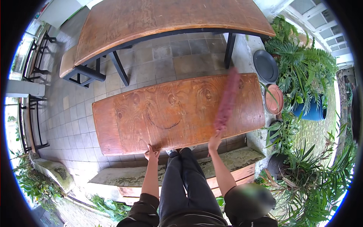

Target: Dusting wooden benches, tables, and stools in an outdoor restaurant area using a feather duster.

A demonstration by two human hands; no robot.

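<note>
Before me stands a low wooden table (136,122) with a varnished, worn top, knots in its grain and a dark curved mark. My left hand (152,153) grips its near edge, thumb on top and the other fingers curled at the rim. In my right hand (215,144) is the thin handle of a pink fluffy duster (226,102), blurred as if moving. The duster's long head slants over the right part of the tabletop, its tip reaching the far edge. Whether it touches the wood all along its length cannot be told.
A larger wooden table (175,14) on black legs stands beyond, with a padded stool (68,63) at its left. A mossy stone ledge (127,176) runs behind my legs. At right are a dark plastic dish (266,66), a terracotta-coloured saucer (274,99), a blue pot (312,109) and ferns (303,56).
</note>
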